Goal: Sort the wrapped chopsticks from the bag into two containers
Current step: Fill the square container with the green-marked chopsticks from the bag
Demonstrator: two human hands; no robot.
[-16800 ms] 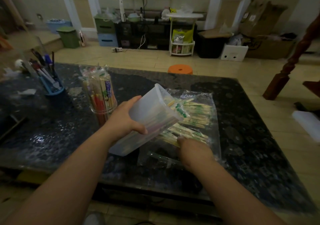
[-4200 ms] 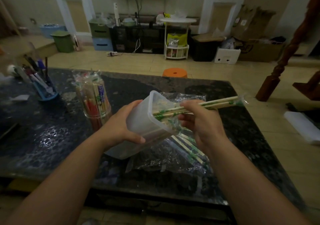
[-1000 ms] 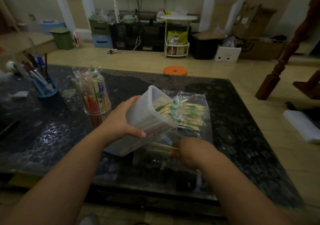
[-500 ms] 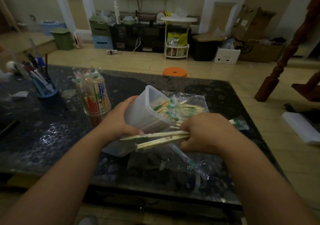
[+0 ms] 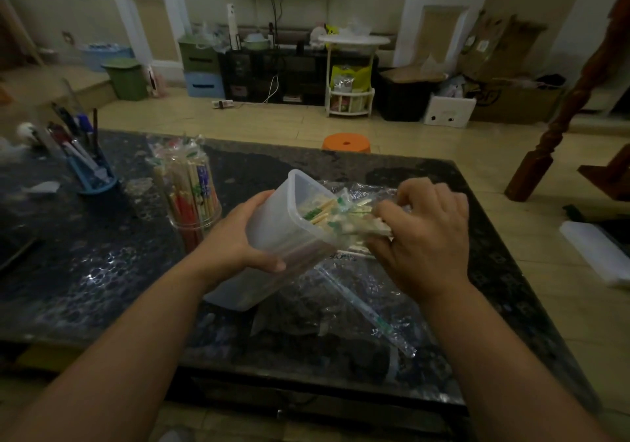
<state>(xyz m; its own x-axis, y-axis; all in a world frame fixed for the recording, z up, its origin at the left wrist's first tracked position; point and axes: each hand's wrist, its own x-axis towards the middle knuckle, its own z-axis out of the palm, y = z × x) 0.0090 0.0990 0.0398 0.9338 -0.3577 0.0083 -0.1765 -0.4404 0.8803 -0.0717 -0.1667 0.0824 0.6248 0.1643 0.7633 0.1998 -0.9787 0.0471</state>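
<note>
Raised since a moment ago, the right hand (image 5: 426, 237) clamps wrapped chopsticks (image 5: 364, 227) at the tilted plastic container's (image 5: 272, 237) mouth; the left hand (image 5: 235, 240) grips its side, fingers curled.

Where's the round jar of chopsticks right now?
Head view, left of centre: the round jar stands on the dark table, just beyond the left hand and right of the blue pen holder.
</note>
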